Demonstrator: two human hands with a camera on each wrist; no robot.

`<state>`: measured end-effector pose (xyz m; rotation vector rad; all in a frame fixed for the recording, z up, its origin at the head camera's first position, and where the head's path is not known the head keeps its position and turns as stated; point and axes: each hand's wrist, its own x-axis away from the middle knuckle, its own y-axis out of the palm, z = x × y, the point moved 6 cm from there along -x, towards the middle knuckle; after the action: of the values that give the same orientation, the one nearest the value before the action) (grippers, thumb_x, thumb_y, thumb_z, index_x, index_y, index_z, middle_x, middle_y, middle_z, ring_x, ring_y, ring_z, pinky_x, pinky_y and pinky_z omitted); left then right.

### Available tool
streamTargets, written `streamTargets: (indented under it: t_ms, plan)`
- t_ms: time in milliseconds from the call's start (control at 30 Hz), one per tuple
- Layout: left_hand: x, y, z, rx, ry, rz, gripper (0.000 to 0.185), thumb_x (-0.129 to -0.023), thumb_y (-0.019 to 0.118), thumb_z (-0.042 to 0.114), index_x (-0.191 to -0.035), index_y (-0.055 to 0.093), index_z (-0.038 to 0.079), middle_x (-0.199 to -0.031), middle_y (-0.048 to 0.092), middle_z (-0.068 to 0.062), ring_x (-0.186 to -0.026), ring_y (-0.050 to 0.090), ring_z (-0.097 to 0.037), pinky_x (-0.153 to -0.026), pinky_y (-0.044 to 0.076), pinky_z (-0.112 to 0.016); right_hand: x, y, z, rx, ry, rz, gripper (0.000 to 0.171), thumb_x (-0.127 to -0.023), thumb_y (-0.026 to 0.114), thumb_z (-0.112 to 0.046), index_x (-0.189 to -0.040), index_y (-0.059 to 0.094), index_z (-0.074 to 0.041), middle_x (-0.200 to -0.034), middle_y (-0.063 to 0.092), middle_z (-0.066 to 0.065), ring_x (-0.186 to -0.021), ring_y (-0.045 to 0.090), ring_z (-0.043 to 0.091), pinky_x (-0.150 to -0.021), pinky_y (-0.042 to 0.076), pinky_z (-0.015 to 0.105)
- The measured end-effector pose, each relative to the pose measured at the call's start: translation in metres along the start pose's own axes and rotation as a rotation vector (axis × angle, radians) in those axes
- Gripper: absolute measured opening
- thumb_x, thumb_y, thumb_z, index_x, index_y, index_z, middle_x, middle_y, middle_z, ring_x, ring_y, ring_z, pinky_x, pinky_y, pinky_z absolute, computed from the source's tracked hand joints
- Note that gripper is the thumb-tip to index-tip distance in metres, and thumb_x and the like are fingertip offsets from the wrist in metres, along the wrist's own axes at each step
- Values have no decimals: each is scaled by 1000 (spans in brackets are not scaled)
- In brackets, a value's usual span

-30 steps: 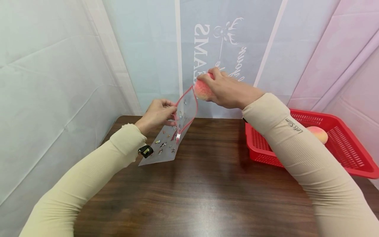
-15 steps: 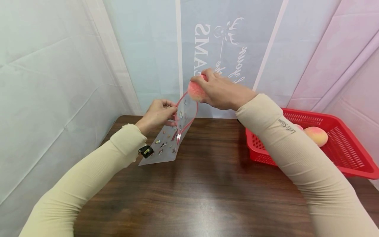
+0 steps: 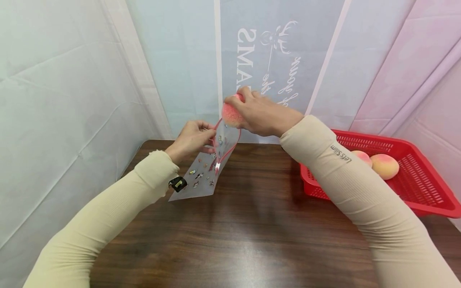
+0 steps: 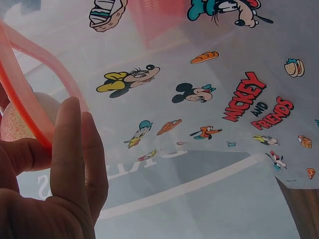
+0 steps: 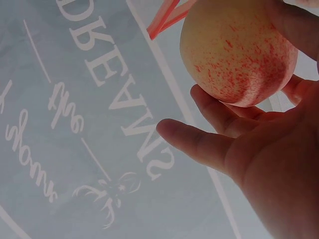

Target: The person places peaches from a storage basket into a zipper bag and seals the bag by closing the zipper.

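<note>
While left hand (image 3: 192, 136) pinches it, pouch (image 3: 210, 166) slants mouth-up toward peach (image 3: 232, 114).

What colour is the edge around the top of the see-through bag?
Red-pink. The bag's rim shows best in the left wrist view, pinched by the left hand.

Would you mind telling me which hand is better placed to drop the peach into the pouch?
The right hand: it grips the peach at the pouch mouth, which the left hand pinches open.
</note>
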<state>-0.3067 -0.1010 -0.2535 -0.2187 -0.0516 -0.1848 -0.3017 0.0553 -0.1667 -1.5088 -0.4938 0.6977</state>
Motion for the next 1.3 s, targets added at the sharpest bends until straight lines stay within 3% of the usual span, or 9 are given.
streamTargets:
  t_ms: [300, 500, 633, 867, 1167, 1300]
  plan:
    - [-2, 0, 0, -17, 11, 2, 30, -100, 49, 6, -124, 52, -11, -90, 62, -15, -77, 67, -18, -69, 65, -31, 0, 2, -5, 8, -5, -26, 64, -94, 69, -19, -149, 36, -15, -142, 36, 22, -122, 47, 43, -103, 45, 61]
    - [-3, -1, 2, -45, 21, 38, 27, -99, 45, 6, -118, 56, -9, -85, 60, -12, -76, 64, -16, -70, 65, -30, 1, 0, -5, 10, -29, -20, 63, -95, 68, -16, -150, 38, -13, -143, 38, 22, -122, 49, 42, -99, 47, 61]
    - [-3, -2, 3, 19, 16, 70, 24, -99, 46, 4, -114, 58, -10, -86, 58, -12, -68, 64, -14, -70, 65, -30, 3, -5, -2, 1, -36, 14, 60, -96, 67, -14, -149, 39, -13, -143, 38, 21, -118, 51, 41, -96, 49, 59]
    - [-3, -5, 3, -7, 17, 76, 21, -99, 45, 6, -108, 59, -8, -89, 63, -11, -65, 67, -11, -67, 64, -27, 7, -6, 6, 5, -19, 8, 58, -98, 65, -19, -149, 38, -13, -146, 36, 21, -120, 50, 41, -98, 47, 59]
    - [-4, -10, 6, 38, 36, 135, 22, -100, 44, 6, -113, 57, -7, -92, 59, -13, -61, 66, -11, -68, 64, -27, 7, -2, 11, 18, 17, -9, 63, -97, 67, -19, -151, 37, -15, -148, 34, 20, -126, 48, 40, -104, 44, 61]
    - [-4, -10, 5, 53, 25, 131, 26, -101, 44, 7, -118, 55, -9, -96, 59, -14, -68, 65, -11, -69, 64, -27, 8, -1, 13, 9, 22, -4, 63, -96, 68, -20, -151, 38, -14, -148, 34, 21, -126, 48, 40, -105, 43, 62]
